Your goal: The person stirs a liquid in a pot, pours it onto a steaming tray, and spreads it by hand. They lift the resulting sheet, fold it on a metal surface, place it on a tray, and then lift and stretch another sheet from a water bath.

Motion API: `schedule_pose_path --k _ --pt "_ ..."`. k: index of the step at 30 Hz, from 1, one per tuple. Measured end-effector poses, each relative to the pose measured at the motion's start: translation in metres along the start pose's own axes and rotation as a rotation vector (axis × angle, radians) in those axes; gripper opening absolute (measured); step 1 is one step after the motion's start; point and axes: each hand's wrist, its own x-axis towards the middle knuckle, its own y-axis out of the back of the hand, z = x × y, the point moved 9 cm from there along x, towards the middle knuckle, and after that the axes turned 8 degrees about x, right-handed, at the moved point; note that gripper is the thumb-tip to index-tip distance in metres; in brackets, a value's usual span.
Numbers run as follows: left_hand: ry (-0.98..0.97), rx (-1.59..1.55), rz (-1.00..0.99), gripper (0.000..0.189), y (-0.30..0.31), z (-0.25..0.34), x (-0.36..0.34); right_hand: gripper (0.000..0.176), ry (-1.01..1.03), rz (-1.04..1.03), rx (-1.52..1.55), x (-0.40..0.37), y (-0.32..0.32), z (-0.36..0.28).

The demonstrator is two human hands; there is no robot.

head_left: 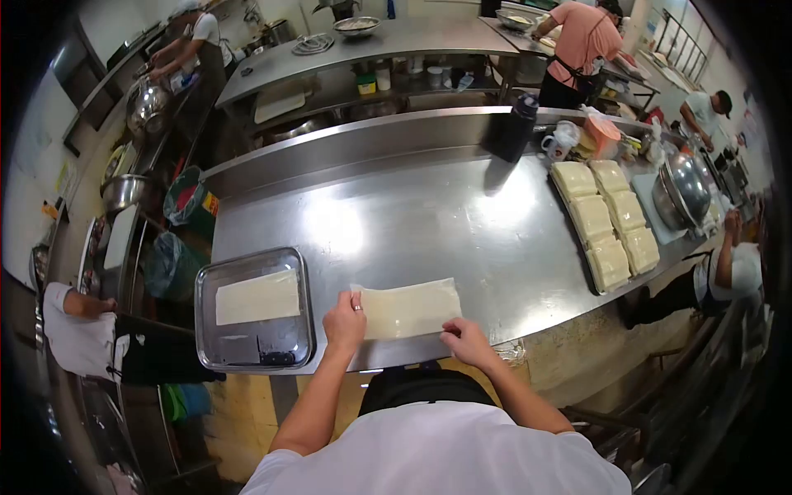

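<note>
A pale, flat rectangular slab in clear plastic film [404, 308], looking like dough, lies at the front edge of the steel worktable [396, 223]. My left hand [345, 322], with a ring on one finger, is closed on its left end. At the lower right corner my right hand [467, 340] has its fingers pinched together on the film's edge. To the left, a metal tray [308, 305] holds a similar pale slab [257, 299] on its far part. The undersides of both slabs are hidden.
Several wrapped pale slabs lie in two rows on a tray [590, 224] at right, near metal bowls [681, 194]. A black bottle [513, 130] stands at the back. Lined bins [191, 202] are left of the table. Co-workers stand at left [82, 330], right [734, 276] and behind [584, 45].
</note>
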Motion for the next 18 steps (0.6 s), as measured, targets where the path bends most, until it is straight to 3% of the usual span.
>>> schedule_pose_path --k 10,14,18 --pt "-0.505 -0.029 0.154 0.016 0.123 0.232 -0.013 0.027 -0.061 0.223 0.33 -0.004 0.069 0.065" --pt "-0.608 -0.074 0.162 0.017 0.145 0.28 -0.02 0.031 -0.135 0.233 0.594 0.004 0.072 0.07" --pt "-0.622 -0.097 0.17 0.017 0.177 0.292 -0.022 0.044 -0.188 0.125 1.098 0.021 0.053 0.073"
